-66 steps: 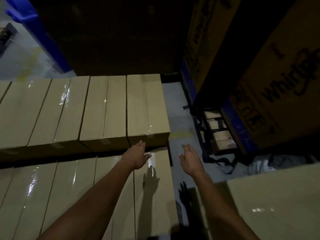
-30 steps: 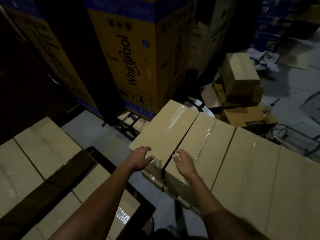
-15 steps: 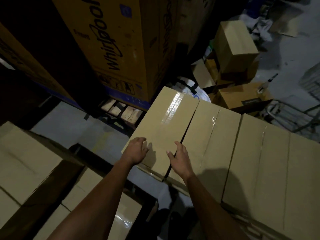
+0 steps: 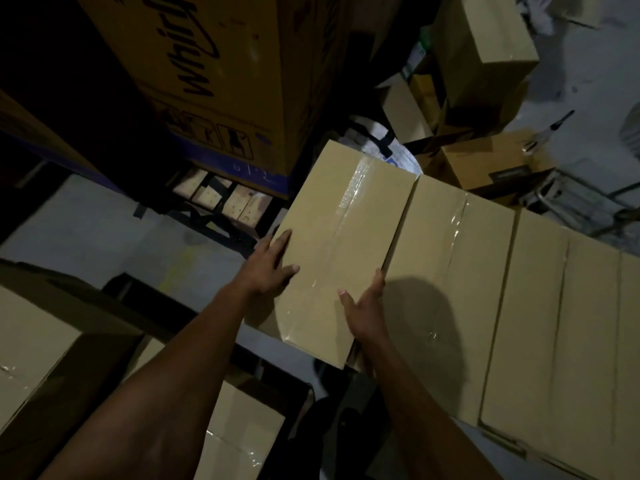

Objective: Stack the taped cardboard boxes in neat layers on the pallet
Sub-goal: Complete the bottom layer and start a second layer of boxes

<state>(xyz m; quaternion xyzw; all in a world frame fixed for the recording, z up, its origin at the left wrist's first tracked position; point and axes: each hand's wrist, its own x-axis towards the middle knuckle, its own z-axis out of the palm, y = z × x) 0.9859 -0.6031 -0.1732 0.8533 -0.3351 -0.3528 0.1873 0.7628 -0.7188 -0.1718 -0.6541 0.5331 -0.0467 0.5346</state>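
Head view of the pick-up stage. The end box, a taped carton, sits at the left end of a row of boxes on the person's right, its near corner jutting past its neighbour and its left side over open floor. The left hand lies on the carton's left edge, fingers fairly straight along the top and thumb on the lid. The right hand is set at the seam between this carton and the next, thumb on top and fingers reaching into the gap; whether they have reached the underside cannot be told. The step in hand appears to be freeing this carton for transfer to the stacked boxes at lower left, where the pallet itself is hidden. For a sound lift, both palms should clamp opposite long sides near the middle of its length, and the carton should come towards the body before rising, so that the glossy tape offers no slip and the neighbour stays undisturbed.
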